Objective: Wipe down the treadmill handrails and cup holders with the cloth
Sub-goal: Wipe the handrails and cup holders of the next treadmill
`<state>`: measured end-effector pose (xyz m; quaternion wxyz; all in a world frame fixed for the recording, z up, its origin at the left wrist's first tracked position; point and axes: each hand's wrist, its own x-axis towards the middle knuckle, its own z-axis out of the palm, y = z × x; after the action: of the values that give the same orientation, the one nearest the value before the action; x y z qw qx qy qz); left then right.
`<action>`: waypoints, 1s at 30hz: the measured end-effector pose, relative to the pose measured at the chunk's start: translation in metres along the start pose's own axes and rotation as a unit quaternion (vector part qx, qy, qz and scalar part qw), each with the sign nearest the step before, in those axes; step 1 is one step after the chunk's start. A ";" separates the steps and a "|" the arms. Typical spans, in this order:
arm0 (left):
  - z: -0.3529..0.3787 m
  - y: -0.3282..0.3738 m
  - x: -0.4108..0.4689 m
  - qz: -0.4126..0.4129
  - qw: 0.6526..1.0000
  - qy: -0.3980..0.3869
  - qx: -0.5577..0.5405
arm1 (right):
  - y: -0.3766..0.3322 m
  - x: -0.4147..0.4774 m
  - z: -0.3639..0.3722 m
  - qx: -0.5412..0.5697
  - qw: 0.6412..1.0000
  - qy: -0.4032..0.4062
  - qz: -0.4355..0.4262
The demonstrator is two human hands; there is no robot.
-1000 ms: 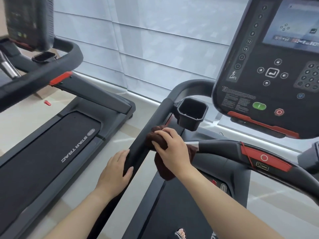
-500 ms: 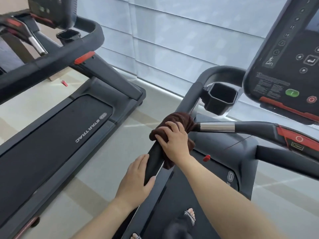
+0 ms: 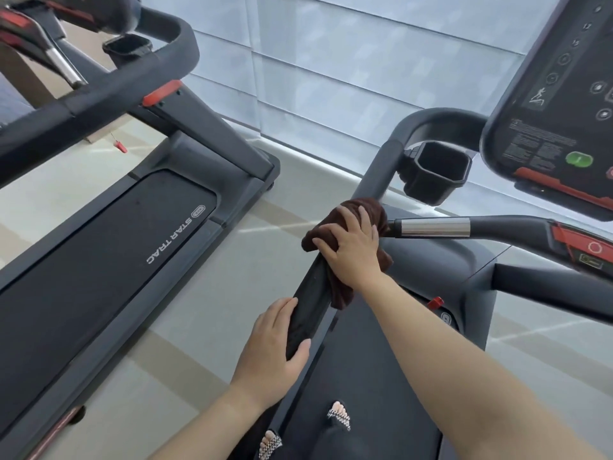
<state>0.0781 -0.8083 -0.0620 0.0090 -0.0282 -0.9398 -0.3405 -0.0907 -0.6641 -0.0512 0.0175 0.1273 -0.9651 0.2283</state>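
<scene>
A gym or fitness room is shown. Two machines are set side by side: a neighbouring treadmill [image 3: 205,167], whose running belt [image 3: 99,260] is marked "STAR TRAC", and a near treadmill [image 3: 447,270], which is fitted with a console [image 3: 547,127] bearing touch keys and a green button [image 3: 578,159], a cup holder [image 3: 434,171] and a padded handrail [image 3: 310,310]. A pale tiled floor [image 3: 232,277] is laid between the machines. The wide window behind them is covered by light blinds [image 3: 365,61].
</scene>
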 end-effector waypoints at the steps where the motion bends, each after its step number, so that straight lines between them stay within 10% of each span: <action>1: 0.000 0.000 0.001 -0.001 1.000 -0.001 0.002 | 0.001 0.003 0.000 0.001 1.000 -0.006 0.002; 30: -0.009 0.005 -0.017 -0.084 0.995 0.028 -0.046 | -0.015 -0.038 0.003 0.014 0.994 -0.012 -0.104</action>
<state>0.0957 -0.8110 -0.0529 0.0050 0.0603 -0.9217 -0.3832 -0.0502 -0.6688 -0.0506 0.0277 0.2297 -0.9436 0.2368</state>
